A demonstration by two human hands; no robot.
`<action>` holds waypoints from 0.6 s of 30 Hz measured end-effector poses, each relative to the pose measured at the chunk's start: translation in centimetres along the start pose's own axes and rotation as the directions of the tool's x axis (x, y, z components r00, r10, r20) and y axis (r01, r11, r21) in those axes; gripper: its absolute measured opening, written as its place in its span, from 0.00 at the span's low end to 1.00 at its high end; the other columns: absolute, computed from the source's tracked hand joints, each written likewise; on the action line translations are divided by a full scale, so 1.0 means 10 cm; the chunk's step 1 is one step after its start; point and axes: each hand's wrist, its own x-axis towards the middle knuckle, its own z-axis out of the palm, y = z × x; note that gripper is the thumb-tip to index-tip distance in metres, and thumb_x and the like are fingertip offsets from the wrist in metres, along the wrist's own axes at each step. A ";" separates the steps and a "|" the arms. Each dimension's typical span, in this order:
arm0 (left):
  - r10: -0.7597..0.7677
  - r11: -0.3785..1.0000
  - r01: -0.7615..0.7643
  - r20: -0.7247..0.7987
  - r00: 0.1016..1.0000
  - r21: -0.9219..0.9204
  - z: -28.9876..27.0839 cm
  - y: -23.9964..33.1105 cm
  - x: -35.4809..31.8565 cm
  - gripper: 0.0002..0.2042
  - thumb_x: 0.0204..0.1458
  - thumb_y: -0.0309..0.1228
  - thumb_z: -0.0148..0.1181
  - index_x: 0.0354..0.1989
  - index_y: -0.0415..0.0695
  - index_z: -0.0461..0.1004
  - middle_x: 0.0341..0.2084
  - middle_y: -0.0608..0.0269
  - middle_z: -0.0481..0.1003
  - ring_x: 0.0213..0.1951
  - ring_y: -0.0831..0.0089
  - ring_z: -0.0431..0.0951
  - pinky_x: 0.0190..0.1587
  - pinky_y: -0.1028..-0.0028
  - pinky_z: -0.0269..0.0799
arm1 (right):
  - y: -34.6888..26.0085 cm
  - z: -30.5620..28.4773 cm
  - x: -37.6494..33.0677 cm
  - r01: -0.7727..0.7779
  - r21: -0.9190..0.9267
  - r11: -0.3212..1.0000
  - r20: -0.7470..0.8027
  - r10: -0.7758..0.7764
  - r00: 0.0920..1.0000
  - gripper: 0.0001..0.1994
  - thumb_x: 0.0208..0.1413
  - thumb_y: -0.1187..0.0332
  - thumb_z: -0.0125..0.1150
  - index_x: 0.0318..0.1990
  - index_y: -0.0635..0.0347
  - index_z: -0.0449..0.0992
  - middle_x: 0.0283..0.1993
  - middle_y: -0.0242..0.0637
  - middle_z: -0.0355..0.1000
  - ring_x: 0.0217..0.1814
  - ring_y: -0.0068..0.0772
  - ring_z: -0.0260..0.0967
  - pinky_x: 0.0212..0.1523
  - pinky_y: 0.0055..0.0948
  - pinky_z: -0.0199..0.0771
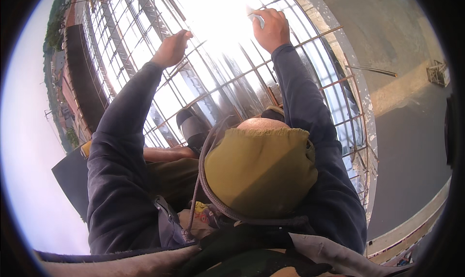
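Both my arms, in dark sleeves, reach out over a grid of thin steel reinforcing bars [232,78] laid above shiny ribbed metal decking [220,102]. My left hand [172,49] is closed, thumb and fingertips pinched together above the bars. Anything in that pinch is too small to make out. Farther out and to the right, my right hand [273,31] is curled closed near a bar. A pale grey patch shows between its thumb and finger. Strong glare around the fingertips hides what they hold, if anything.
My bent knee in olive cloth [261,173] and a dark shoe [194,134] are close below my hands. Right of the grid is a concrete surface [387,44] with a projecting rod [373,71] and a small metal frame [438,74]. A dark panel [82,63] borders the left.
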 end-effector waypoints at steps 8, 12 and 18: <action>0.214 0.973 -0.169 0.338 0.916 -0.156 -0.47 1.00 -0.33 0.30 0.78 0.50 0.34 0.62 0.36 0.75 0.42 0.49 0.82 0.46 0.60 0.82 0.56 0.61 0.76 | -1.32 -0.12 -0.10 -0.372 0.788 0.490 0.370 0.106 0.923 0.23 0.75 0.53 0.56 0.59 0.66 0.82 0.47 0.42 0.84 0.40 0.32 0.81 0.43 0.30 0.79; 0.215 0.977 -0.214 0.057 0.975 -0.021 -0.38 1.11 -0.59 0.32 0.76 0.56 0.39 0.67 0.39 0.73 0.54 0.43 0.81 0.55 0.55 0.83 0.63 0.60 0.78 | -1.44 -0.40 0.17 -0.375 0.927 0.009 0.367 0.192 0.910 0.17 0.80 0.61 0.47 0.51 0.65 0.78 0.46 0.43 0.82 0.46 0.38 0.80 0.57 0.41 0.81; 0.292 0.951 -0.303 0.140 0.946 0.064 -0.89 -0.33 -0.72 0.23 0.76 0.45 0.48 0.65 0.40 0.75 0.58 0.45 0.80 0.58 0.51 0.83 0.63 0.61 0.79 | -1.12 -1.73 0.83 -0.493 0.837 0.239 0.423 0.291 0.858 0.18 0.78 0.61 0.50 0.61 0.68 0.71 0.33 0.24 0.57 0.30 0.17 0.50 0.32 0.23 0.58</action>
